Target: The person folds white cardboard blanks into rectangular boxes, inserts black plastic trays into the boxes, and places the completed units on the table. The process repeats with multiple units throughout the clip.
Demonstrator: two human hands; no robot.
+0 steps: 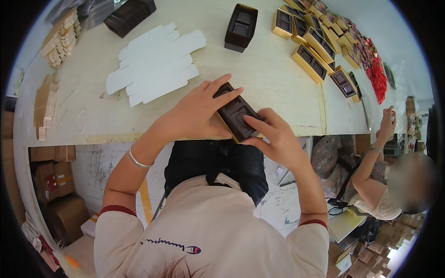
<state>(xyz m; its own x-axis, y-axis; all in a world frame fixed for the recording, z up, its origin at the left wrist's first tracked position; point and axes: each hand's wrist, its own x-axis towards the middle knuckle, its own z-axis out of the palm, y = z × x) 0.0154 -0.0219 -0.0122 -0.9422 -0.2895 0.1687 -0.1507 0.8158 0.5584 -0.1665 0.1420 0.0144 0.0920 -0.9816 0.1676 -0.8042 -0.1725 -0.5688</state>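
Observation:
A small gold box fitted with a dark brown plastic tray (237, 111) is between my two hands at the table's front edge. The tray has square recesses, and a strip of the gold side shows below it. My left hand (197, 109) grips the far left end, with fingers across the tray. My right hand (273, 134) holds the near right end, its thumb and fingers on the rim and tray. Beyond my left hand lie flat white carton blanks (155, 65). Farther off stands a stack of dark brown trays (241, 28).
Several gold boxes with brown trays (311, 62) crowd the right side, near red wrapping (376, 83). Another dark tray stack (130, 17) lies at the far left. Folded cartons (45, 106) line the left edge. A co-worker (371, 185) sits at the right.

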